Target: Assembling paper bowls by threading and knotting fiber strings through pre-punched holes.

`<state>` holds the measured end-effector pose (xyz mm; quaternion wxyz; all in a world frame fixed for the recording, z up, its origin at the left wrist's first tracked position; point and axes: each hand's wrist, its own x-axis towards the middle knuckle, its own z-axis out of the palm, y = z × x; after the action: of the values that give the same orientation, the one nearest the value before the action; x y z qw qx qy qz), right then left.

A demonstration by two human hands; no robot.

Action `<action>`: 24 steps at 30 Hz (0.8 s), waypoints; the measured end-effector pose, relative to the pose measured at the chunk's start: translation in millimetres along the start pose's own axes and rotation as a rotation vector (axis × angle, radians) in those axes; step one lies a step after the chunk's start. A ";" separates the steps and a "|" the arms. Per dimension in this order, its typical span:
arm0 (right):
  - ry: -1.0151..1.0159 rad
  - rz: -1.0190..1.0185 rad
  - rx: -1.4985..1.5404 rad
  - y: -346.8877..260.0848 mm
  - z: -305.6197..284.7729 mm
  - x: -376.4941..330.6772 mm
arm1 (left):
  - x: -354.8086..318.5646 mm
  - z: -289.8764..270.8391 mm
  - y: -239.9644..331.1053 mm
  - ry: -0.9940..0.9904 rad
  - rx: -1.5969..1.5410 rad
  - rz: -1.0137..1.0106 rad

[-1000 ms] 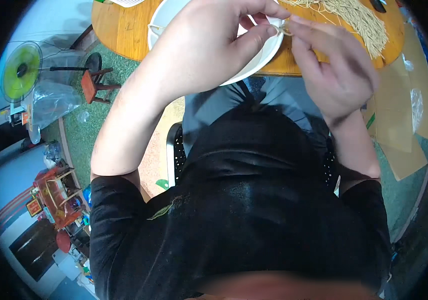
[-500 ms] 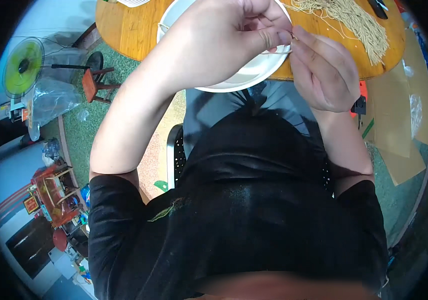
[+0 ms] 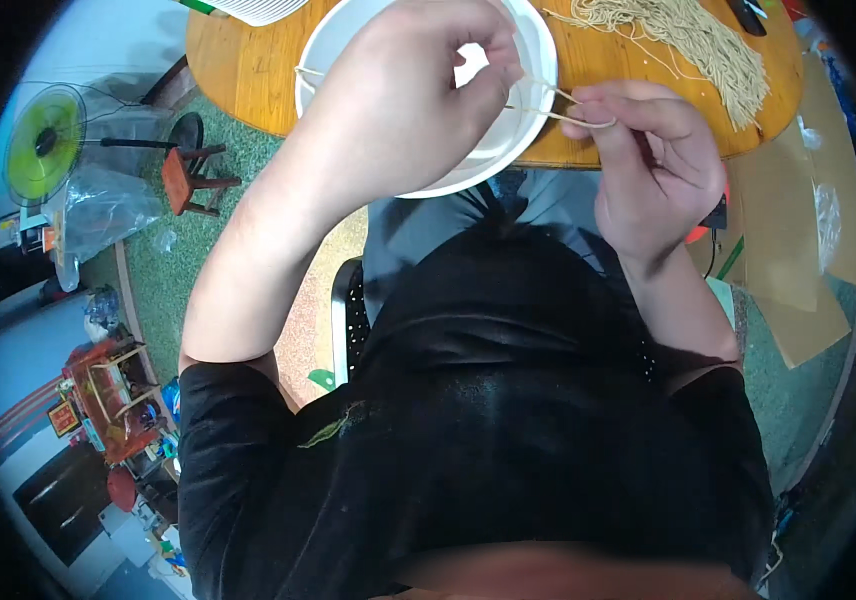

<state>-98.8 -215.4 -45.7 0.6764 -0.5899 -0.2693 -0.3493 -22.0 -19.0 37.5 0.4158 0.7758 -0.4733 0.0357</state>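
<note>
My left hand (image 3: 438, 95) is over a white basin (image 3: 540, 50), its thumb and fingers closed in a pinch on a thin beige cord (image 3: 556, 115). Two strands of this cord stretch across the gap to my right hand (image 3: 660, 155), which grips them between thumb and fingertips beyond the basin's right rim. A short loop of cord shows at the right thumb. Another bit of cord pokes out over the basin's left rim, partly hidden by my left hand and wrist.
A bundle of loose beige cords (image 3: 703, 50) lies on the wooden table (image 3: 233, 65), right of the basin. A black object (image 3: 747, 15) sits at the far right. On the left stand a green fan (image 3: 45, 143) and a small red stool (image 3: 180, 182); flattened cardboard (image 3: 783, 260) lies right.
My hands have drawn apart, the left moving left and the right slightly right and down. The two cord strands are now visible stretched between them.
</note>
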 end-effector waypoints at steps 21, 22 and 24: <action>0.164 0.487 0.369 -4.5 -8.3 -4.7 | -23.4 -16.2 43.8 0.339 -0.784 -0.262; 0.165 0.523 0.440 -7.1 -5.2 -13.6 | -21.6 -11.5 39.3 0.387 -0.854 -0.243; 0.186 0.528 0.420 -5.2 -5.7 -23.4 | -18.1 -0.7 30.7 0.373 -0.996 -0.244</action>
<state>-117.5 -217.7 -61.6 0.8716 -0.4529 -0.1105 -0.1515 -55.1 -12.1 48.7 0.8108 0.5150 -0.2577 -0.1046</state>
